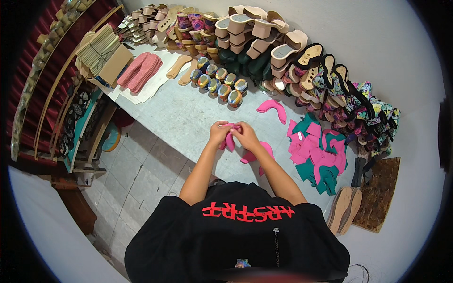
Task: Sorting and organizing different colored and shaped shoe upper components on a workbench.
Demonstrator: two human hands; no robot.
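View from above of a person in a black shirt standing at a pale counter. Both hands meet over the counter's near edge: the left hand and right hand are closed in a pinch on one curved pink cut-out piece, which hangs between the fingers. It looks like the step in hand is shaping or folding this single piece (the exact finger work is too small to tell).

Just beneath the right forearm lies another pink piece, flat on the counter. To the right sits a loose heap of pink and teal cut-outs; one more pink strap shape lies apart, further back. Rows of finished platform sandals line the far edge.

Judging from this, any following move calls for a steady two-handed pinch and a free spot to lay the piece down.
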